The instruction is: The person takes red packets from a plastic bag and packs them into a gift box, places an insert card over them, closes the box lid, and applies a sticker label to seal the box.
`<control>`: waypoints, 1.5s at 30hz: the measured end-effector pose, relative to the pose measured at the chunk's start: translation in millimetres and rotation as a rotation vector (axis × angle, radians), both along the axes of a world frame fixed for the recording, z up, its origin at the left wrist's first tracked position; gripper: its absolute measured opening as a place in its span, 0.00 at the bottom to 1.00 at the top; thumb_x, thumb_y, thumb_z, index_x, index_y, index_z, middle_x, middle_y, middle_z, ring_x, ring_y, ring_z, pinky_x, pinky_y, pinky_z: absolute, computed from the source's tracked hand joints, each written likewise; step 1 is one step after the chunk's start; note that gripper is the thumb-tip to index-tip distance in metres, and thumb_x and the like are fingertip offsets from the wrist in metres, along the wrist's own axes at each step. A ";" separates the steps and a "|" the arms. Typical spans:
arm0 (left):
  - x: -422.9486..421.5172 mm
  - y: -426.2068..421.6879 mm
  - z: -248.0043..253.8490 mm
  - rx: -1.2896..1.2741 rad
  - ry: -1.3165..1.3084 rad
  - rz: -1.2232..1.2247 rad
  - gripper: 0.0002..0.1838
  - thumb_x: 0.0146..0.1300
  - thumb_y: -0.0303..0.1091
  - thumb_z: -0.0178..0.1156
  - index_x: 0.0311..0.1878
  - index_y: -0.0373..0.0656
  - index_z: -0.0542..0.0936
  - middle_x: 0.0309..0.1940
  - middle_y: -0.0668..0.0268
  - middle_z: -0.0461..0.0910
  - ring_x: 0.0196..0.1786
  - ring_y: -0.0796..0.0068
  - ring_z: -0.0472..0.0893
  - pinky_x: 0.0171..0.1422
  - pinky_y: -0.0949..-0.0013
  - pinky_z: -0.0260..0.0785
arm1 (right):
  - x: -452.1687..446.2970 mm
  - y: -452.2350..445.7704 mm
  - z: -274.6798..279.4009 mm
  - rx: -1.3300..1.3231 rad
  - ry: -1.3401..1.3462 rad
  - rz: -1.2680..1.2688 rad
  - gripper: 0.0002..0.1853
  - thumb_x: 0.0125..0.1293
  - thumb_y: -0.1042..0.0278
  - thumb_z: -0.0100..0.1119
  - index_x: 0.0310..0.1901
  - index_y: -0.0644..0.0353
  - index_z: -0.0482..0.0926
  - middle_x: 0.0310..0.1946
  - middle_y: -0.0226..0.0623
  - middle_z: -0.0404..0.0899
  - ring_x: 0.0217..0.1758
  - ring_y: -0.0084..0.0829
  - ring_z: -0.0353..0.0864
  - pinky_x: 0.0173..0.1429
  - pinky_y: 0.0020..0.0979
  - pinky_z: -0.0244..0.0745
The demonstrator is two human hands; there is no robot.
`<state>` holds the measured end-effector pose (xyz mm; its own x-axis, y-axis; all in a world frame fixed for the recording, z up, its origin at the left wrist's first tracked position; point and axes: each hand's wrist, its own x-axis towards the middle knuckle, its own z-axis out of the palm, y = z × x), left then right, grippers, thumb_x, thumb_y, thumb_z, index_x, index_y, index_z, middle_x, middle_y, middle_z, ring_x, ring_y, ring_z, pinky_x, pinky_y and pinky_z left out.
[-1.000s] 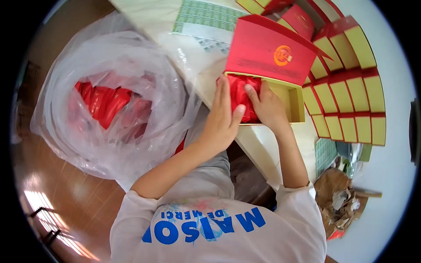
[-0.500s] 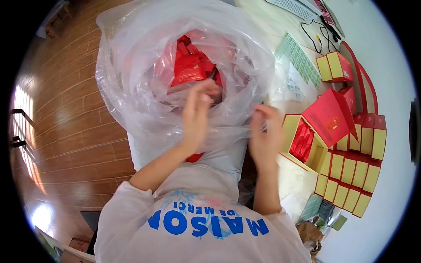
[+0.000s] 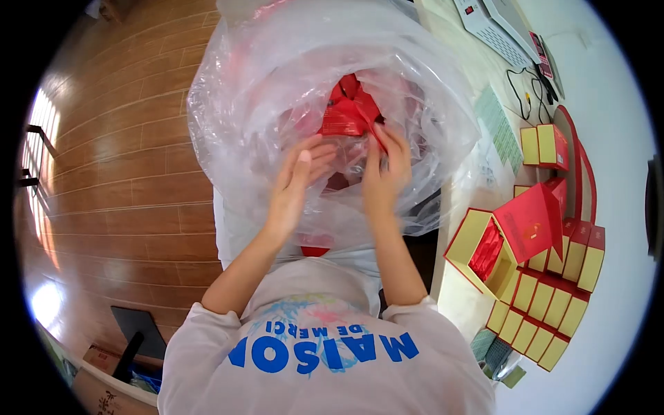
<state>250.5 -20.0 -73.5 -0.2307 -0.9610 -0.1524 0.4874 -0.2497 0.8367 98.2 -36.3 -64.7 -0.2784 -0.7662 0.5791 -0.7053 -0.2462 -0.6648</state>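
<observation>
A large clear plastic bag (image 3: 242, 90) lies open in front of my body, with shiny red packets (image 3: 346, 117) inside its mouth. My left hand (image 3: 296, 176) is at the near left side of the opening, fingers apart, holding nothing. At the right of the opening, my right hand (image 3: 386, 162) pinches the edge of a red packet between thumb and fingers. To the right, an open red and yellow box (image 3: 467, 238) holds red packets (image 3: 486, 250) in one part, its red lid (image 3: 531, 225) tilted up.
Stacked red and yellow boxes (image 3: 546, 304) stand right of the open box. Farther back are two more boxes (image 3: 545, 145), a green patterned sheet (image 3: 501, 131), black cables (image 3: 526, 93) and a white device (image 3: 494, 34). Wooden floor (image 3: 138, 200) extends at left.
Both hands have left the box and its red packets and moved left to the plastic bag. My right hand has taken hold of a packet there. The view has shifted, bringing the bag to the centre.
</observation>
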 end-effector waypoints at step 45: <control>-13.7 21.3 20.7 0.323 -0.052 -0.465 0.23 0.72 0.49 0.51 0.57 0.38 0.71 0.41 0.63 0.81 0.38 0.76 0.82 0.43 0.72 0.77 | -25.3 47.8 28.0 0.285 -0.624 0.593 0.33 0.57 0.69 0.68 0.64 0.64 0.69 0.60 0.43 0.74 0.67 0.37 0.69 0.69 0.37 0.62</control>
